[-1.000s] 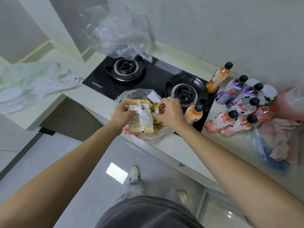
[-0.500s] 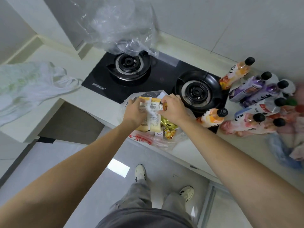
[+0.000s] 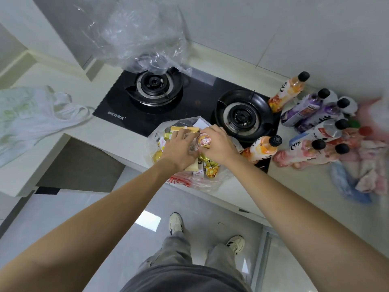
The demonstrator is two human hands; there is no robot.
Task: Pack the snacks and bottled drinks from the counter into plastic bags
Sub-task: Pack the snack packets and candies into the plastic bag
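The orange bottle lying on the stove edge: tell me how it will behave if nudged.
The orange bottle lies on its side, round-bodied, so it would probably roll. It looks full, so likely heavy for its size. It rests at the black stove's edge beside the snack bag, which might stop it.

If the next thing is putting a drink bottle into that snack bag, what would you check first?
1. Snack bag mouth open: ok.
2. Bag fully on the counter: not ok, it overhangs the front edge.
3. Left hand free: not ok, pressing on snacks.
4. Right hand free: not ok, holding a small round snack.
5. Nearest bottle capped and within reach: ok.
6. Room left in bag: cannot tell.
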